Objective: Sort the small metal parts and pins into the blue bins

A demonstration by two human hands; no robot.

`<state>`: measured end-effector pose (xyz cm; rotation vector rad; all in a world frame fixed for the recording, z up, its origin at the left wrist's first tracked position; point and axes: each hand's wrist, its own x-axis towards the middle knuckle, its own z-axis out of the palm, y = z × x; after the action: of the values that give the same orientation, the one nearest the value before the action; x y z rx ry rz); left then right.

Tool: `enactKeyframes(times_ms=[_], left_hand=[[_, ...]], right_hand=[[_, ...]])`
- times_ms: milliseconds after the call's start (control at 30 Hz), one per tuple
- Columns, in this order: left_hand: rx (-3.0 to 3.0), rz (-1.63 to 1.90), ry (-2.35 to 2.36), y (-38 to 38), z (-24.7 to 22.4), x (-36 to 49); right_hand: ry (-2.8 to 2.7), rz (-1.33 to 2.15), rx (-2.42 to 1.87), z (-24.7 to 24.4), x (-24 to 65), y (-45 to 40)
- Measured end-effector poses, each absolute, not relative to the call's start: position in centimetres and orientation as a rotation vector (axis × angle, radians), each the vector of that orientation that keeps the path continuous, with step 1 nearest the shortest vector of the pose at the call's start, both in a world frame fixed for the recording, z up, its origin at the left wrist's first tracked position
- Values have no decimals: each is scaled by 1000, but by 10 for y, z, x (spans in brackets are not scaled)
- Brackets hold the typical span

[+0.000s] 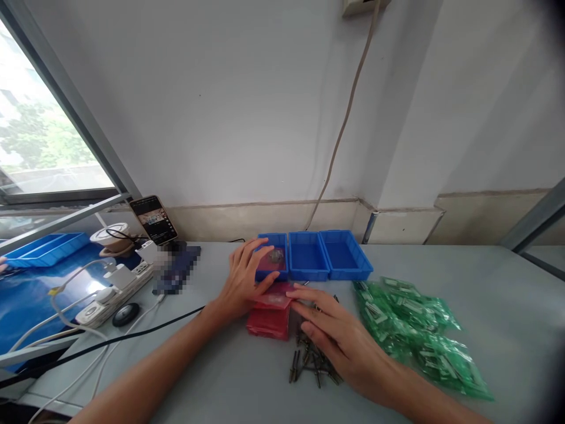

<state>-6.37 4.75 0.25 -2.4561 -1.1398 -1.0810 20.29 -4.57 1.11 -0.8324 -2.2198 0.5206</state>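
Observation:
A stack of red plastic bags (268,325) lies on the grey table between my hands, with a pinkish-red bag (272,299) raised at its upper end. My left hand (242,281) is spread, its fingers over the left blue bin (272,275) and its thumb beside the raised bag. Stretched fingers of my right hand (338,330) touch that bag's right edge; the thumb stands apart. Slim metal pins (315,362) lie in a loose pile, partly hidden under my right hand. Inside the left bin is a small clear bag of pieces (276,256) on red plastic.
Two more blue bins (308,274) (348,274) stand to the right along the wall. Green plastic packets (410,312) cover the right side. At left are a phone (153,219) on a stand, a power strip (90,312), a black mouse (126,314) and a black cable (163,323) crossing the table.

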Motion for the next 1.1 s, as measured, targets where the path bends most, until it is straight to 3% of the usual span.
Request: enactKeyframes(times_ms=[233,433,733,1100], left_hand=[[-2500,-1387,-879,30,5,-56],[-2655,-1226,-784,21,11,-55],[-2907,-1413,-986,10,20,-37],[-3002,-1441,-1016,1,23,-31]], right_hand=[[-1629,1011,-905,19,202,-40],[-1243,1335,-891,17,199,-36],[-1579,844,-1085,12,200,-33],[-1663,846,-1104,14,198,-39]])
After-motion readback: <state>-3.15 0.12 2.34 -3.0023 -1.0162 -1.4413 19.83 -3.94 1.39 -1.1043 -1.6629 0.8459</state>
